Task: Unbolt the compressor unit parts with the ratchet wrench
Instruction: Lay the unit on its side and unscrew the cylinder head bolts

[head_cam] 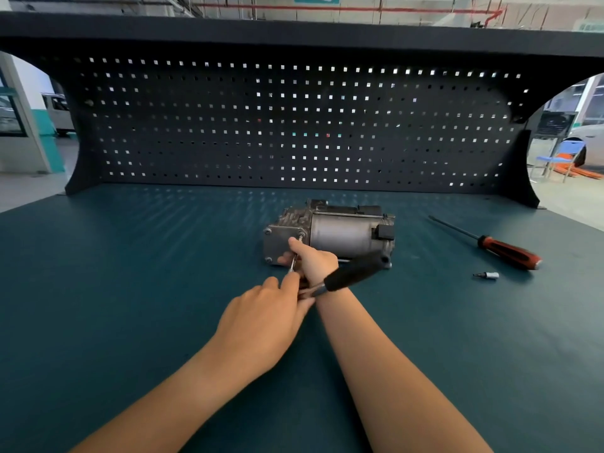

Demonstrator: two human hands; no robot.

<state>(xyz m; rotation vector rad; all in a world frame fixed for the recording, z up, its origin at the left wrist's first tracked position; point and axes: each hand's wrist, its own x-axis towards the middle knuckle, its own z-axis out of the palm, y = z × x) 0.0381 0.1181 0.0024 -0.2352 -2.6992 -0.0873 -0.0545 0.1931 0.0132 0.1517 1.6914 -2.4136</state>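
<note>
The grey metal compressor unit (340, 233) lies on its side in the middle of the green bench top. A ratchet wrench (354, 273) with a black handle points up to the right, and its thin extension (294, 261) reaches to a bolt on the unit's left end plate. My right hand (312, 259) grips the extension near the end plate, the forefinger stretched toward the bolt. My left hand (261, 318) pinches the ratchet's head just below the right hand. The head itself is mostly hidden by my fingers.
A screwdriver (503, 248) with a red and black handle lies at the right of the bench. A small socket bit (487, 275) lies near it. A dark pegboard (294, 125) rises behind the green bench top (130, 273).
</note>
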